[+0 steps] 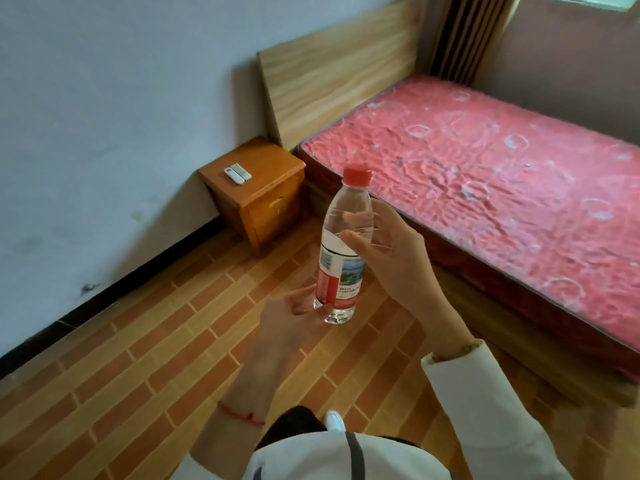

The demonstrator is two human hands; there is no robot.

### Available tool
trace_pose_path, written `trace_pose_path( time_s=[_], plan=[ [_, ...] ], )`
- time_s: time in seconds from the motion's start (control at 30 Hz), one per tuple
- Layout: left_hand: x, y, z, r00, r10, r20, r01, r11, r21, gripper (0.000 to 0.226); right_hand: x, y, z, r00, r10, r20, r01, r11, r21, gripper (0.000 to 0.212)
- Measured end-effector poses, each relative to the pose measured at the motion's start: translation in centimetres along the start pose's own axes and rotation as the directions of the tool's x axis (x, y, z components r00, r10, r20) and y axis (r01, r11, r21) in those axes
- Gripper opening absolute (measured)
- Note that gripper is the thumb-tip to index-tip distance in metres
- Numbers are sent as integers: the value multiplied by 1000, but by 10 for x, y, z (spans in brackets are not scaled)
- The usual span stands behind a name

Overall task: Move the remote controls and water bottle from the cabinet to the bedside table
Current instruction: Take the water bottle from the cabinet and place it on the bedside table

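Both hands hold the water bottle (pixel 341 251) upright in the air above the tiled floor (pixel 138 341). Fingers of the left hand (pixel 294 317) curl round its clear base; the right hand (pixel 391 258) wraps its upper body, thumb across the front. Two remote controls (pixel 237 173) lie side by side, touching, near the back left corner of the bedside table (pixel 263 188).

2 remotes (pixel 237 173), 1 water bottle (pixel 343 251), 1 bedside table (pixel 263 188), 1 bed (pixel 485 174)
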State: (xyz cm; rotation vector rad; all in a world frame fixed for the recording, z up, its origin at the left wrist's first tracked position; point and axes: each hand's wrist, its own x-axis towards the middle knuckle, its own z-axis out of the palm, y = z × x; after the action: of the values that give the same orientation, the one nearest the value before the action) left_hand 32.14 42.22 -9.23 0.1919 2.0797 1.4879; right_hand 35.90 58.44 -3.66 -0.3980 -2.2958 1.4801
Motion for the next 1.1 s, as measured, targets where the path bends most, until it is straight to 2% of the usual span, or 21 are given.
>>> trace_pose_path(
  time_s=[0.2, 0.37, 0.57, 0.8, 0.93, 1.1],
  plan=[
    [79, 28, -10, 996, -12, -90, 9, 1000, -25, 51, 101, 17, 15, 994, -30, 104, 27, 999, 27, 52],
    [162, 40, -27, 989, -81, -121, 73, 995, -69, 47, 189, 43, 40, 983, -53, 173, 43, 997, 61, 52],
    [277, 76, -59, 976, -141, -167, 107, 974, -197, 48, 320, 52, 70, 967, -89, 239, 76, 995, 61, 51],
    [409, 130, -106, 974, -97, -204, 71, 989, -133, 53, 471, 50, 99, 958, -114, 262, 92, 991, 95, 51],
    [471, 154, -123, 975, -116, -191, 101, 991, -82, 48, 536, 57, 111, 960, -103, 261, 79, 992, 103, 57],
    [543, 174, -135, 972, -105, -212, 92, 993, -74, 49, 613, 73, 126, 955, -101, 279, 74, 992, 106, 54]
  ],
)
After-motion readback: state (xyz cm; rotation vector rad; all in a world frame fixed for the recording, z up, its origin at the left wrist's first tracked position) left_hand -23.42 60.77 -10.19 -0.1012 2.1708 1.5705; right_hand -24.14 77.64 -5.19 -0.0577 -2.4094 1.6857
